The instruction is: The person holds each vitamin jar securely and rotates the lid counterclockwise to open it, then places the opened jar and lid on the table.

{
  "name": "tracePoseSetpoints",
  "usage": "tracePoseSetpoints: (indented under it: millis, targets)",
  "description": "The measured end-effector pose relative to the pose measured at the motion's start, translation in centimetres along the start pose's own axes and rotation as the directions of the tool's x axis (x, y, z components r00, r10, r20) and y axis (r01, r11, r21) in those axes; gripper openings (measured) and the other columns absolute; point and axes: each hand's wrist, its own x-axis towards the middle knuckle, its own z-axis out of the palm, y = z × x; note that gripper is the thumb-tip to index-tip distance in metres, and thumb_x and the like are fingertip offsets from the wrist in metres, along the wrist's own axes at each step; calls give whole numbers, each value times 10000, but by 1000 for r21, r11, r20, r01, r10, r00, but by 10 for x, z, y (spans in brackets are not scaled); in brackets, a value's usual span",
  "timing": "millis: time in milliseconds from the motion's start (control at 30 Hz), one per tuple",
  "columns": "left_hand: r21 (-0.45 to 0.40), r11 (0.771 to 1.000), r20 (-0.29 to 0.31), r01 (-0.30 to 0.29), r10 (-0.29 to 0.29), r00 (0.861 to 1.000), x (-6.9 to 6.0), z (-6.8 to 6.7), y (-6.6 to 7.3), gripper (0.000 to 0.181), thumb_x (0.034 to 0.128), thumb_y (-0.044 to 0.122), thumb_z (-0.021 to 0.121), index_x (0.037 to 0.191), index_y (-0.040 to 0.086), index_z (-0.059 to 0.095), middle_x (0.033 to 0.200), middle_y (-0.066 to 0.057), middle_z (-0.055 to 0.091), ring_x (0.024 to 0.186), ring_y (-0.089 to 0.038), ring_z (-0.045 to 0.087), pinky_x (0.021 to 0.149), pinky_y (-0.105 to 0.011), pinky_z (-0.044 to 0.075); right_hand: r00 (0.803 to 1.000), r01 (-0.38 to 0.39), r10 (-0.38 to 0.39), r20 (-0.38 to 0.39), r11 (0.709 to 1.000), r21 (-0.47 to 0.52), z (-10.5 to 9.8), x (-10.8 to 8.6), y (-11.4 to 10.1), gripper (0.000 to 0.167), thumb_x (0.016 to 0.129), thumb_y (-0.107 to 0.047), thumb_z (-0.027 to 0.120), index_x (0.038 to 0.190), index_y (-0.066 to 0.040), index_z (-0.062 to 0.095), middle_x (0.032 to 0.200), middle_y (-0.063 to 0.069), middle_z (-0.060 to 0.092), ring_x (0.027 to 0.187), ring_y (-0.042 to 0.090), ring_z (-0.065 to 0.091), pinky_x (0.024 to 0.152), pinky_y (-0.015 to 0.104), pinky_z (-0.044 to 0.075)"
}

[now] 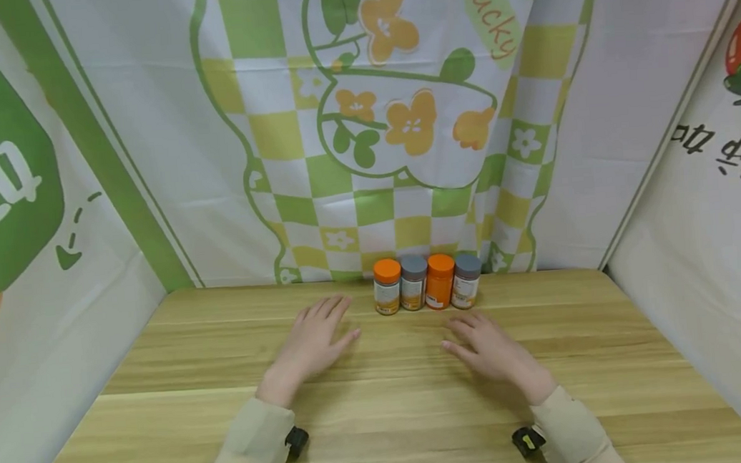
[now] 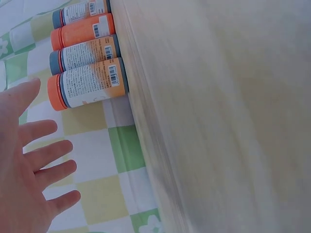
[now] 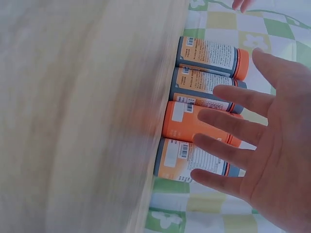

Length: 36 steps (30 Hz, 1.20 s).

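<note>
While four bottles [image 1: 437,284] stood side by side along the far edge of the tabletop [image 1: 396,416], the left hand [image 1: 314,341] and right hand [image 1: 491,346] were nearby, fingers apart.

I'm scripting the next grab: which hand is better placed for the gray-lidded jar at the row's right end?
Probably the right hand: it is open just in front of that jar, while the left hand is off past the opposite end.
</note>
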Motion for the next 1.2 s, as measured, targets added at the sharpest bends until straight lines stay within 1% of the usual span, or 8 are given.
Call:
tracePoseSetpoints:
  millis: [67, 200, 433, 533, 767, 900, 1033, 1200]
  targets:
    - [-4, 1000, 3, 1, -1, 1000, 3, 1, 0, 629, 948, 482, 476, 1453, 120, 378, 1489, -129, 377, 1357, -353, 356, 1093, -565, 252, 1000, 7, -7, 1, 1000, 8, 0, 0, 1, 509, 963, -452, 470, 1301, -83, 566, 1330, 157, 544, 1223, 341, 500, 1021, 501, 389]
    - [-11, 1000, -5, -9, 9, 1000, 10, 4, -1, 617, 944, 471, 492, 1436, 108, 404, 1461, -140, 415, 1336, -351, 386, 1071, -577, 282, 1000, -8, 8, 9, 1000, 21, 0, 0, 5, 481, 962, -433, 487, 1275, -83, 587, 1299, 148, 569, 1204, 312, 525, 1012, 479, 408]
    - [-41, 999, 7, 13, -13, 1000, 21, 7, 0, 622, 938, 468, 509, 1440, 118, 400, 1441, -123, 447, 1315, -340, 413, 1065, -555, 304, 998, -57, 56, 23, 998, 36, -4, -4, 12, 434, 959, -382, 516, 1273, -92, 591, 1288, 154, 573, 1193, 321, 536, 1003, 486, 416]
    - [-51, 999, 1, 15, -15, 1000, 25, 10, 0, 622, 931, 450, 531, 1438, 114, 401, 1429, -131, 459, 1304, -350, 422, 1059, -557, 308, 997, -66, 65, 29, 997, 43, -5, -4, 16, 420, 961, -364, 518, 1269, -90, 592, 1281, 151, 577, 1184, 327, 543, 997, 491, 419]
    - [-91, 995, 12, 49, -48, 999, 36, 19, 0, 616, 928, 451, 533, 1439, 136, 397, 1441, -120, 445, 1319, -353, 401, 1085, -546, 279, 994, -107, 105, 41, 994, 33, -8, -7, 27, 446, 960, -386, 510, 1278, -81, 583, 1296, 167, 570, 1201, 350, 529, 1016, 504, 397]
    - [-106, 993, 12, 53, -52, 999, 42, 24, 2, 604, 926, 462, 528, 1423, 136, 422, 1427, -126, 461, 1310, -353, 412, 1085, -544, 280, 990, -135, 133, 48, 990, 41, -9, -10, 33, 459, 958, -392, 511, 1283, -74, 574, 1316, 186, 551, 1223, 369, 506, 1029, 521, 375]
    - [-124, 989, 18, 76, -74, 997, 48, 27, 4, 600, 915, 456, 550, 1406, 128, 445, 1424, -125, 463, 1316, -344, 407, 1081, -551, 280, 989, -142, 140, 47, 989, 52, -11, -12, 39, 483, 961, -414, 495, 1293, -70, 565, 1322, 192, 546, 1230, 374, 499, 1034, 524, 368]
    - [-133, 984, 35, 117, -114, 993, 55, 31, 4, 619, 902, 465, 569, 1395, 107, 458, 1421, -139, 462, 1318, -342, 404, 1080, -555, 279, 989, -145, 143, 35, 988, 57, -14, -16, 44, 490, 960, -417, 497, 1297, -67, 562, 1317, 189, 553, 1221, 374, 510, 1028, 521, 375]
